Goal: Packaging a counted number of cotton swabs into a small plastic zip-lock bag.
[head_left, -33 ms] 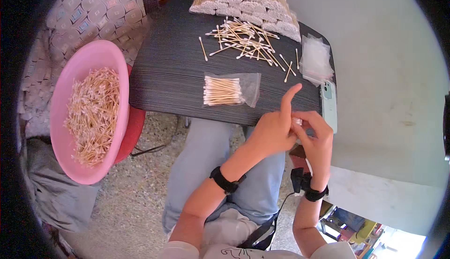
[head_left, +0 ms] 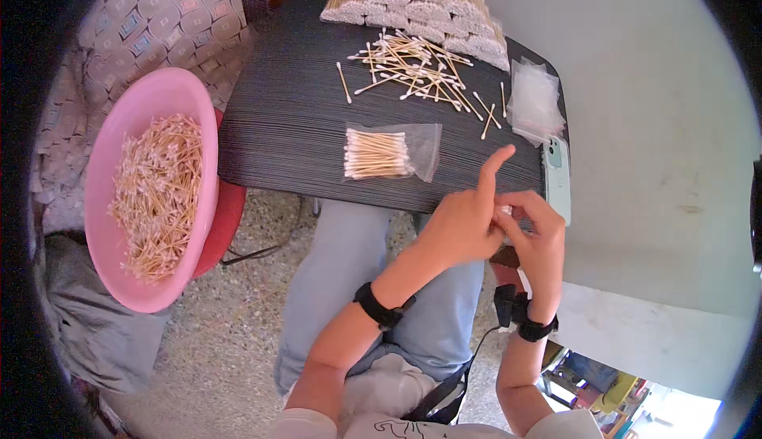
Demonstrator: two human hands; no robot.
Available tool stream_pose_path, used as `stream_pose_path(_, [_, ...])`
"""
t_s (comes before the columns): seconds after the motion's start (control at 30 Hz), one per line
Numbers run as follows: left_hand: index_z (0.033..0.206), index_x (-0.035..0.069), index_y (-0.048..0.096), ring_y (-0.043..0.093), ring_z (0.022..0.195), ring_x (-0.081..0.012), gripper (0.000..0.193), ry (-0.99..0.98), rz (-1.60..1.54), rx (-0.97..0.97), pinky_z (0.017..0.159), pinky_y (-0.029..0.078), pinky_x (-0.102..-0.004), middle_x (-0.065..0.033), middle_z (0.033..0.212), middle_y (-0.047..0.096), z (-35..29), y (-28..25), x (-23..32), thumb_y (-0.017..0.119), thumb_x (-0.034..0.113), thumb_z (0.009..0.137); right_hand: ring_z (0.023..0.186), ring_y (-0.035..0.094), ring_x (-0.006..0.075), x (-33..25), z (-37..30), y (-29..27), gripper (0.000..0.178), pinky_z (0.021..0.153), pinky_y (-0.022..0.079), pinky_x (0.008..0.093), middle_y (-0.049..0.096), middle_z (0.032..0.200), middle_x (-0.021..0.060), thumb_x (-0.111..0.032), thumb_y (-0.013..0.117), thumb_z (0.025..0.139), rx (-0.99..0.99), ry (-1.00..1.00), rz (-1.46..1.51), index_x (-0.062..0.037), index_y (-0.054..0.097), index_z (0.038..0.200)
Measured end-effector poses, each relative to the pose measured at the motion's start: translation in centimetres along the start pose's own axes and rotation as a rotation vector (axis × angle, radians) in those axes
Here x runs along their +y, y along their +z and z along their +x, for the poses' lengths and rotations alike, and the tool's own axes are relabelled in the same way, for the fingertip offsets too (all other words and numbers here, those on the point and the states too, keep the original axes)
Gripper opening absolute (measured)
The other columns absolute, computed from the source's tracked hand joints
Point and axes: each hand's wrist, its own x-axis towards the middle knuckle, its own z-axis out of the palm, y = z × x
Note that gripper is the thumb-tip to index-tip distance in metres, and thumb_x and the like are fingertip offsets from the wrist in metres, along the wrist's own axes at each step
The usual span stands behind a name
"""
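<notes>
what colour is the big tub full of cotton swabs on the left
The tub is pink; it shows best in the head view.

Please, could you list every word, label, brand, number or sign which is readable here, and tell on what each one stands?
No text can be read.
Patterned fabric: small printed marks, too blurred to read.
White shirt: dark outlines at the picture's lower edge, no readable word.
Pale green phone: nothing readable.
Clear bag of cotton swabs: nothing readable.
</notes>
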Motion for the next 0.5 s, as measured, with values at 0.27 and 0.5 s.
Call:
stream_pose_path(0.27, [0.13,0.009,0.037,0.059,0.09,-0.0336,0.065,0.265,-0.104,0.043,0.078,0.046,-0.0412,-0.0155,0.095,0.06,-0.5,-2.9,1.0,0.062,0.005,0.069,0.064,0.058,0.0101,0.8,-0.2,-0.2,0.013,0.06,0.048,0.0227,0.066,0.08,0.0065,0.0,0.065,0.079,0.081,0.149,0.242,0.0015,0.066,0.092])
stream_pose_path(0.5, [0.094,0.015,0.059,0.047,0.094,-0.0254,0.033,0.096,0.79,0.6,0.081,0.033,-0.0403,-0.0046,0.094,0.053,-0.4,-5.4,-0.5,0.074,0.024,0.065,0.066,0.059,0.0085,1.4,2.1,3.7,0.014,0.06,0.049,0.0203,0.065,0.078,0.0061,-0.004,0.064,0.083,0.326,0.258,0.534,0.0043,0.064,0.095])
